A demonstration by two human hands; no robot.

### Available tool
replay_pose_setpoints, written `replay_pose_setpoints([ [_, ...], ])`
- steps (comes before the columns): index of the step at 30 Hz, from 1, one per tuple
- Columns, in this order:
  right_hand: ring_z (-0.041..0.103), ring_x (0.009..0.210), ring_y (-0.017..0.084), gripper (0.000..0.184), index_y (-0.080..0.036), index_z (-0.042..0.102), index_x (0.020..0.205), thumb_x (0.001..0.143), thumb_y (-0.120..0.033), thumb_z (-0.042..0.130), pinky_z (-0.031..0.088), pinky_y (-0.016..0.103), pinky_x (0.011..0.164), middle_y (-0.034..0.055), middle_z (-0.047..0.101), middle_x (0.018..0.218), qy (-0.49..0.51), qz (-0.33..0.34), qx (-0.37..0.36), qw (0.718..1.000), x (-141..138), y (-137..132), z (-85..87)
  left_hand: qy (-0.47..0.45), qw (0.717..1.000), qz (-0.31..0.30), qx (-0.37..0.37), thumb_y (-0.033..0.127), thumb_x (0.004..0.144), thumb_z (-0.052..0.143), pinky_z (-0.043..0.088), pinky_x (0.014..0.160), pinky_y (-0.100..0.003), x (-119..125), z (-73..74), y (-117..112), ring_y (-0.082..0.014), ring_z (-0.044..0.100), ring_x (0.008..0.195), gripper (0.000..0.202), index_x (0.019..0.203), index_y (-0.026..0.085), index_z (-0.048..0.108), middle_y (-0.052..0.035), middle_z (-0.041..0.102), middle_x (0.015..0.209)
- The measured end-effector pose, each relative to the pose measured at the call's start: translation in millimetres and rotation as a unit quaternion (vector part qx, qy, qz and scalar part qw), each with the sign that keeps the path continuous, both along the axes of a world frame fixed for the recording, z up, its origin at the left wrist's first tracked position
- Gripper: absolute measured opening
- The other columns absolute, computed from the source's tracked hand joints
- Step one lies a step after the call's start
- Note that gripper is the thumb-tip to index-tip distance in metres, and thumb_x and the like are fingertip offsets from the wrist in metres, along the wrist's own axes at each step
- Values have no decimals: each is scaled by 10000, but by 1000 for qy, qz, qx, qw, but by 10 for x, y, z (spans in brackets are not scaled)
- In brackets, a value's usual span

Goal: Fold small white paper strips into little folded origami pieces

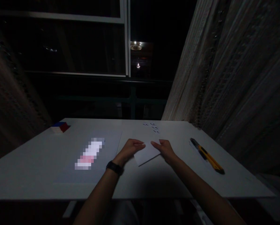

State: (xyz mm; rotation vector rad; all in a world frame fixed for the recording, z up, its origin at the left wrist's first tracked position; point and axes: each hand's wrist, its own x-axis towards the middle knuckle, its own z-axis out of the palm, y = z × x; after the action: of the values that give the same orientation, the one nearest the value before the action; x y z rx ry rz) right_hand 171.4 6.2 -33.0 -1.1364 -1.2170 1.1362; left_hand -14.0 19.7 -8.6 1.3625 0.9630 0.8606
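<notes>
Paper (146,154), white, straight-edged, perhaps folded

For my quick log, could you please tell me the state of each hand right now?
Left hand: closed, holding the white paper, thumb on top.
Right hand: closed, holding the same paper, thumb on top.

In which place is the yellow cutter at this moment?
In the head view, the yellow cutter lies toward the right side of the white table, to the right of the right hand.

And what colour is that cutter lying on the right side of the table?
The cutter is yellow and black, best seen in the head view.
</notes>
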Motion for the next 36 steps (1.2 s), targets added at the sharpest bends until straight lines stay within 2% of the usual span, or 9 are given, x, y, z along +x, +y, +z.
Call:
replay_pose_setpoints([
  [5, 426, 431, 87, 353, -118, 577, 557, 559, -446, 709, 303, 212, 424, -29, 506, 470, -83, 39, 20, 996, 10, -7, 16, 90, 995, 10, 46, 387, 561, 708, 297, 445, -214, 49, -18, -20, -90, 439, 462, 307, 617, 91, 647, -6, 562, 497],
  [10, 448, 458, 95, 366, -129, 551, 537, 514, -448, 729, 329, 213, 432, -28, 519, 493, -119, 44, 38, 991, 26, 5, 33, 100, 993, 8, 62, 371, 575, 693, 254, 434, -211, 56, -45, -18, -68, 370, 433, 280, 548, 101, 622, 17, 502, 459],
  [14, 491, 461, 113, 355, -128, 581, 574, 506, -440, 737, 350, 223, 430, -9, 566, 515, -94, 46, 28, 994, 55, 17, 57, 79, 996, 1, 51, 368, 566, 697, 267, 442, -214, 42, -36, -14, -79, 401, 453, 273, 560, 103, 633, 0, 533, 490],
  [18, 560, 501, 145, 350, -121, 626, 654, 494, -403, 758, 415, 254, 491, 28, 630, 565, -22, -31, 19, 999, 126, 90, 50, 58, 997, 12, 49, 365, 557, 708, 274, 439, -210, 23, -37, 13, -79, 405, 444, 273, 565, 102, 636, 3, 528, 480],
  [22, 628, 610, 175, 406, -150, 619, 880, 593, -426, 698, 487, 290, 580, 71, 678, 745, 75, -85, 39, 993, 199, 148, 22, 14, 997, 72, 23, 381, 561, 705, 316, 445, -219, -3, -66, 61, -107, 473, 462, 298, 615, 93, 649, -33, 585, 527],
  [25, 646, 642, 169, 535, -248, 465, 1168, 694, -452, 606, 504, 292, 559, 83, 645, 984, 99, -64, 56, 992, 175, 124, -8, -40, 990, 132, 3, 368, 582, 690, 362, 475, -230, -27, -114, 112, -134, 534, 510, 310, 701, 84, 666, -66, 634, 601],
  [27, 648, 656, 158, 574, -297, 381, 1245, 727, -457, 569, 507, 283, 557, 80, 603, 1081, 86, -30, 60, 994, 108, 90, -35, -76, 986, 147, -6, 337, 580, 691, 394, 509, -242, -36, -149, 142, -151, 566, 552, 309, 745, 76, 672, -87, 655, 653],
  [31, 641, 717, 169, 451, -239, 535, 1121, 725, -451, 568, 518, 308, 629, 69, 629, 1014, 45, 39, 57, 997, -73, 49, -85, -130, 985, 113, -16, 299, 581, 698, 433, 564, -260, -30, -180, 156, -167, 600, 607, 335, 826, 72, 669, -121, 675, 757],
  [36, 628, 715, 189, 252, -153, 666, 779, 608, -338, 677, 512, 320, 651, 55, 672, 770, 9, 29, 74, 997, -161, 78, -21, -144, 988, 50, -23, 337, 603, 701, 455, 571, -263, -11, -119, 88, -179, 617, 624, 360, 850, 79, 656, -128, 676, 767],
])
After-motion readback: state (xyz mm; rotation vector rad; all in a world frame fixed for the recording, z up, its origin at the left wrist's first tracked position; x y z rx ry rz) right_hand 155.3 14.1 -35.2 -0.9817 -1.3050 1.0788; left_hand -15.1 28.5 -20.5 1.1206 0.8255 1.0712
